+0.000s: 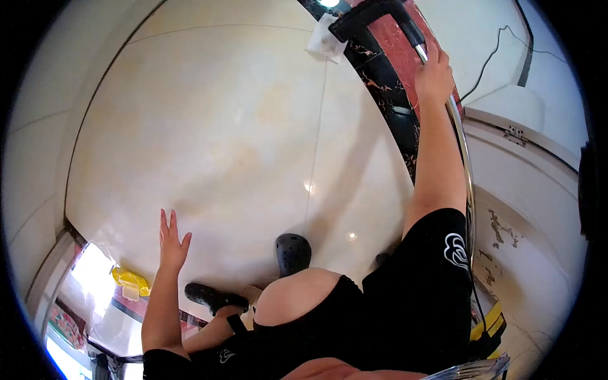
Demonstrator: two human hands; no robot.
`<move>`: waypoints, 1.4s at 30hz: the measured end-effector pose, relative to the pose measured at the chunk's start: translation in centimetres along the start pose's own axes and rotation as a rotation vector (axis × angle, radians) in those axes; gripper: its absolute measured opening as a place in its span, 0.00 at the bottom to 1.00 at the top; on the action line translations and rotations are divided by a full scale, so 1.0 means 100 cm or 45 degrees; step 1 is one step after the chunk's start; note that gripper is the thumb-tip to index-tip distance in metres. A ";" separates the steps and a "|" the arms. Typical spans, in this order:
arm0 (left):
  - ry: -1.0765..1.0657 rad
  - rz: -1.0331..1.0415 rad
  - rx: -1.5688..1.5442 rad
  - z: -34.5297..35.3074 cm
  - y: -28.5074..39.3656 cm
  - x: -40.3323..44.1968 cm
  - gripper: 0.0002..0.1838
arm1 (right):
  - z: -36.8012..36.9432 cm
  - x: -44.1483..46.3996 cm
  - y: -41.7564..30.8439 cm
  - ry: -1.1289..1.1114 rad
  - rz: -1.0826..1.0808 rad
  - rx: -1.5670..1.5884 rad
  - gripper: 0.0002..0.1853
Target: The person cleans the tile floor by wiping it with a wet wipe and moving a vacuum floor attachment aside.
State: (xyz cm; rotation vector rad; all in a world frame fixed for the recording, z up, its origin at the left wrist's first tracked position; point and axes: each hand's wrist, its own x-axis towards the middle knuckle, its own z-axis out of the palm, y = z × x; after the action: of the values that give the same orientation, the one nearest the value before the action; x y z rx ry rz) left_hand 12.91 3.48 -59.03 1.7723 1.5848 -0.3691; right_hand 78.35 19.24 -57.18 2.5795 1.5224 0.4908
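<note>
My right hand point(434, 76) is wrapped round a long chrome tube point(467, 164), just below its black bent end piece point(370, 18). The tube runs down along my right arm, and its lower part is hidden behind my sleeve. Beside the black end piece, a crumpled white paper or cloth point(325, 39) lies on the floor. Over the pale tiled floor point(234, 126), my left hand point(172, 244) hangs in the air with its fingers stretched out and nothing in it. I cannot tell what kind of appliance the tube belongs to.
A black and red stone strip point(386, 76) crosses the floor at the upper right. Beyond it are a thin dark cable point(486, 63) and a white door frame point(519, 136). A yellow packet point(131, 282) lies at lower left. My dark clogs point(292, 253) stand on the tiles.
</note>
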 end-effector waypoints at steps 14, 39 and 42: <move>-0.404 -0.178 0.356 -0.001 0.020 0.018 0.47 | 0.049 0.028 -0.128 -0.382 -0.395 0.316 0.27; -0.402 -0.031 0.609 0.007 0.008 0.023 0.51 | 0.035 -0.248 -0.102 -0.608 0.114 0.638 0.40; -0.402 -0.029 0.622 0.006 0.008 0.021 0.50 | -0.043 -0.278 -0.168 -1.085 -0.534 1.011 0.43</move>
State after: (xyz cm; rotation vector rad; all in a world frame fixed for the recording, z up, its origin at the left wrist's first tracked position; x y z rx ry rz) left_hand 14.26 4.69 -60.53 1.9262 1.3622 -1.0661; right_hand 50.53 3.11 -63.55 2.1841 1.9799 -1.3040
